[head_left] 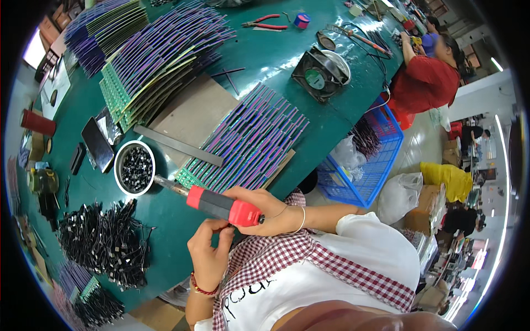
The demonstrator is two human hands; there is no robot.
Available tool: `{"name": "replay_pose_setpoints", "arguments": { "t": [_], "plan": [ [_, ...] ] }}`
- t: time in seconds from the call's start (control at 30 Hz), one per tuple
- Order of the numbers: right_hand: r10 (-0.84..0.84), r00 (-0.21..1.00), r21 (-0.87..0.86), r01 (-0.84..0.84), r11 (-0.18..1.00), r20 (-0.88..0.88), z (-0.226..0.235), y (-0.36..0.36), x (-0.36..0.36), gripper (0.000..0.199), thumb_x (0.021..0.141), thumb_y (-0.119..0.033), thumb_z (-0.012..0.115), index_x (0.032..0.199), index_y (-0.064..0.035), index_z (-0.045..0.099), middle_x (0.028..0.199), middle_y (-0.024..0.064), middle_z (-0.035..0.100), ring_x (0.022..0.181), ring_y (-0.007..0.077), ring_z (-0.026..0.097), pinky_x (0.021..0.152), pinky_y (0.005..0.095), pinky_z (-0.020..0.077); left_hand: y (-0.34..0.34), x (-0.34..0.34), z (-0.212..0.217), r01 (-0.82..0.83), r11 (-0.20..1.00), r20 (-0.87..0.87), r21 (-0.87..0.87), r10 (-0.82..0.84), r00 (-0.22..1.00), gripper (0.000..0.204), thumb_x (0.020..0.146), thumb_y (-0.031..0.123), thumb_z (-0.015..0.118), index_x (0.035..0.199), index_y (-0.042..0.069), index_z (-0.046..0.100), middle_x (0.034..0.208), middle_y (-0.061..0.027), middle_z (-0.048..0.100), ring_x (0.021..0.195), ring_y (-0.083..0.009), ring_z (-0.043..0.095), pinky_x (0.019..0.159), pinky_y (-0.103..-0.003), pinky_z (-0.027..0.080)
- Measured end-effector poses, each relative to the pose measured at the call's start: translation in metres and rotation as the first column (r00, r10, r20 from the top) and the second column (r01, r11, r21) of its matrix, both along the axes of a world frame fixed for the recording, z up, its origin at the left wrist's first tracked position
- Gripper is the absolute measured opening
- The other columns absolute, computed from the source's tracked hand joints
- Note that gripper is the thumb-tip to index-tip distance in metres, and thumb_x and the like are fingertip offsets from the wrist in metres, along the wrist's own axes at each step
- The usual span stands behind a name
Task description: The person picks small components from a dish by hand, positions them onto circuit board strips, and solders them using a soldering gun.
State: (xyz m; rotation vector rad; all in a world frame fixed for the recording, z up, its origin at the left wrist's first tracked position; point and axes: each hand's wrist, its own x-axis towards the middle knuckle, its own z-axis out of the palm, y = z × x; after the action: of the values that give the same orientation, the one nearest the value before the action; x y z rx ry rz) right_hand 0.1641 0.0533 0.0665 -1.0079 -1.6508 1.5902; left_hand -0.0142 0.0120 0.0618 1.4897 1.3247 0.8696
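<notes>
My right hand (269, 212) is wrapped round a red-and-black soldering gun (216, 203). The gun's metal tip points left, close to a white bowl (119, 175) of small black parts (137, 169). Just below the gun, my left hand (210, 246) has its thumb and finger pinched together against the gun's underside; what lies between them is too small to name. A panel of narrow green and purple circuit strips (248, 140) lies beyond my hands, with a flat metal bar (178, 145) across its left edge.
Stacked circuit panels (165, 49) stand at the far left. Bundled black cables (105, 243) lie at the left. A fan (317, 74), red-handled pliers (268, 23) and a soldering iron (367, 42) are farther back. A blue basket (391, 148) stands right; a person in red (428, 83) sits beyond.
</notes>
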Motion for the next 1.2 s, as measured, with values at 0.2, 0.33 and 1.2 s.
{"name": "replay_pose_setpoints", "arguments": {
  "t": [0.2,0.33,1.2],
  "plan": [
    [-0.022,0.995,0.099,0.012,0.995,0.099,-0.011,-0.004,-0.006,0.054,0.066,-0.004,0.066,0.116,-0.0028,0.046,0.099,0.0184,0.059,0.095,0.0328,0.06,0.079,0.0353,0.0483,0.006,-0.005,-0.003,0.015,0.996,-0.138,-0.086,-0.027,0.99,0.01,0.076,0.001,0.062,0.076,-0.003,0.053,0.067,-0.016,0.06,0.057,-0.0255,0.061,0.053,-0.031,0.046],
    [-0.25,0.942,-0.226,0.299,0.927,0.223,-0.044,-0.027,0.012,0.044,0.075,-0.007,0.069,0.113,0.0004,0.048,0.09,0.007,0.062,0.08,0.0132,0.061,0.072,0.0276,0.0476,0.022,-0.012,-0.009,0.055,0.943,0.134,-0.328,-0.011,0.991,0.014,0.085,0.007,0.057,0.076,-0.002,0.052,0.062,-0.0079,0.059,0.056,-0.0104,0.058,0.05,-0.024,0.044],
    [-0.275,0.953,-0.09,0.287,0.954,0.13,-0.065,-0.029,0.062,0.031,0.082,-0.002,0.057,0.11,0.0081,0.048,0.06,0.0071,0.049,0.049,0.0129,0.045,0.046,0.0254,0.0378,0.096,-0.065,-0.077,0.2,0.812,0.378,-0.548,0.027,0.925,0.014,0.083,0.01,0.058,0.074,0.003,0.049,0.062,-0.0015,0.053,0.045,-0.0032,0.041,0.042,-0.017,0.031]
  ]
}}
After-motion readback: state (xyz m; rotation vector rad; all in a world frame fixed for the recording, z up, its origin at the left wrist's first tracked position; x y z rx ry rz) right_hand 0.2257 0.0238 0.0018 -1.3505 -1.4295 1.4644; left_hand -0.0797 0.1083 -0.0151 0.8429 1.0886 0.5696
